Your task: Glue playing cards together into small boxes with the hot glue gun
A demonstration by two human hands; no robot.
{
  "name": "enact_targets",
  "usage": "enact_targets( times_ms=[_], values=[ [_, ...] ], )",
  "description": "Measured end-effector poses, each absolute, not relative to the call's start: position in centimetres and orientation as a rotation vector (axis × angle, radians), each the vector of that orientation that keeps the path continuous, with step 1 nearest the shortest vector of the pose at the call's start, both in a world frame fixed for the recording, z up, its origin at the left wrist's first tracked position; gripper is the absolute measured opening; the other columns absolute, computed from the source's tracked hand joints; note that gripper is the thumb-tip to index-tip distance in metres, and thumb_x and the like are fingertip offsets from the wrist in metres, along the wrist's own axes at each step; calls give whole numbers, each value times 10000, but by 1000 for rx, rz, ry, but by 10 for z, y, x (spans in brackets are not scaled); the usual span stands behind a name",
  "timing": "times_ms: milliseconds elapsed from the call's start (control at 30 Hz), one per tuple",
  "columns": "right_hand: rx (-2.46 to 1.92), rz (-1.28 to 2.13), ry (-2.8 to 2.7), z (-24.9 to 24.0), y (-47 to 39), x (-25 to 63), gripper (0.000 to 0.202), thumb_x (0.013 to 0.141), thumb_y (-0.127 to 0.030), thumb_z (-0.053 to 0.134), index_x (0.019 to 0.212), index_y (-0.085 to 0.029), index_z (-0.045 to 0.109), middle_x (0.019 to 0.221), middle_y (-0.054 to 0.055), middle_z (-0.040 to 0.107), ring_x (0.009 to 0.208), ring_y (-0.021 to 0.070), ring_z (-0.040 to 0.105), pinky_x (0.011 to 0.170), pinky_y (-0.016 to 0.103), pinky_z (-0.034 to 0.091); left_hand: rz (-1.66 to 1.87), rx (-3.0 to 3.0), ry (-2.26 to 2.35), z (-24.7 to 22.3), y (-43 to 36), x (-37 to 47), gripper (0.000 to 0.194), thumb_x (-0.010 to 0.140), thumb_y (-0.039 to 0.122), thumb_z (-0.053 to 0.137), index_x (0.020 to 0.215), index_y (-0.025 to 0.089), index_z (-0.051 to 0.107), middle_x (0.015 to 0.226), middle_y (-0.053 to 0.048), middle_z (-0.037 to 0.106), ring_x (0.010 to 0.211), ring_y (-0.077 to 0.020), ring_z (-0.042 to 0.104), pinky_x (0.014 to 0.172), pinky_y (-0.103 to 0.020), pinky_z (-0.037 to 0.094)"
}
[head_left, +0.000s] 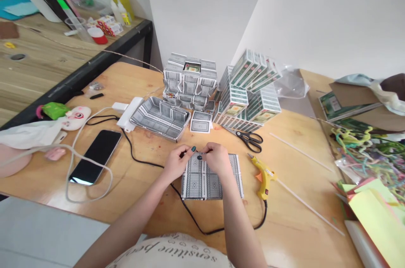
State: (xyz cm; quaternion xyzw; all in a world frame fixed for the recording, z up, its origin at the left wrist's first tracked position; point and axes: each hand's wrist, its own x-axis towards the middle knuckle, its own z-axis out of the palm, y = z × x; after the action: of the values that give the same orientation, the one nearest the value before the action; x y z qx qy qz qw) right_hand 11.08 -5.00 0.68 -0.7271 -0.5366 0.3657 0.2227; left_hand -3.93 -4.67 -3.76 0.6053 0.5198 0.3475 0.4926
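Observation:
A flat panel made of playing cards (213, 184), with grey patterned backs showing, lies on the table in front of me. My left hand (179, 162) pinches at its far left edge, thumb and finger together. Beside it, my right hand (217, 159) is closed with its fingertips on the far edge, covering part of the panel. What exactly lies between the fingertips is too small to make out. A yellow hot glue gun (265, 178) rests on its side to the right. Black-handled scissors (249, 139) lie beyond it.
Behind the panel stand a card-built tray (152, 121), a tall card-built box (190, 78) and stacked green-white card boxes (236, 101). A phone (96, 156) and white cable lie left. The glue gun's black cord (218, 231) runs around the panel's near side. Glue sticks (311, 208) lie right.

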Motion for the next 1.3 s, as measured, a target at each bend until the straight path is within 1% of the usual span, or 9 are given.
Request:
enact_targets(
  times_ms=[400,567,667,800,933,1033,1100,1200,1300],
  values=[
    [-1993,971,-1465,9,-52,110,150,572,-55,529,580,-183,606,656,3,663,660,140,591,626,212,403,818,1536,1279,-35,-45,-40,288,819,388,468,664,159,550,643,7,538,603,-119,477,556,-222,372],
    [-1875,857,-1550,7,-61,110,98,662,-109,566,655,-180,633,716,14,675,716,151,601,734,249,421,813,1551,1301,-34,-47,-39,295,816,401,461,679,157,556,636,5,542,597,-128,487,557,-230,376],
    [-1704,770,-1678,6,-69,114,101,731,-179,567,779,-189,656,813,35,675,823,177,598,815,298,423,818,1548,1305,-34,-48,-40,296,818,413,455,729,156,571,666,-3,572,634,-140,520,590,-235,402],
    [-1627,632,-1617,11,-84,129,280,773,-231,538,1045,-214,602,1047,66,623,992,193,560,890,341,425,801,1567,1331,-34,-49,-40,314,819,424,446,749,152,588,682,-13,599,647,-147,541,601,-239,413],
    [-1829,292,-1387,13,-112,153,266,796,-278,506,1029,-199,606,1047,91,608,1023,225,538,922,409,405,866,1557,1468,-37,-54,-34,297,818,401,444,748,153,591,699,-26,620,651,-152,554,605,-244,413],
    [-1951,200,-1190,7,-138,163,324,789,-342,520,1069,-195,592,1112,115,576,1072,258,509,934,454,388,976,1476,1638,-39,-60,-29,289,831,397,425,771,160,579,705,-28,622,652,-155,559,612,-249,413],
    [-2014,276,-1013,-1,-152,161,472,763,-401,553,1183,-187,521,1208,144,514,1095,280,498,913,465,406,1019,1419,1693,-39,-63,-27,296,839,407,415,796,160,573,724,-34,626,668,-159,564,622,-252,416],
    [-1956,632,-778,-12,-160,148,646,733,-464,580,1290,-190,402,1275,151,471,1072,270,531,825,393,480,1002,1391,1677,-36,-66,-29,314,842,425,411,822,161,579,748,-38,631,692,-166,569,629,-252,415],
    [-1783,950,-687,-16,-154,129,595,731,-476,581,1235,-183,459,1210,125,541,1042,250,559,805,349,495,929,1410,1614,-32,-66,-35,330,844,434,411,783,162,587,678,-16,606,642,-154,550,589,-239,404]
  ],
)
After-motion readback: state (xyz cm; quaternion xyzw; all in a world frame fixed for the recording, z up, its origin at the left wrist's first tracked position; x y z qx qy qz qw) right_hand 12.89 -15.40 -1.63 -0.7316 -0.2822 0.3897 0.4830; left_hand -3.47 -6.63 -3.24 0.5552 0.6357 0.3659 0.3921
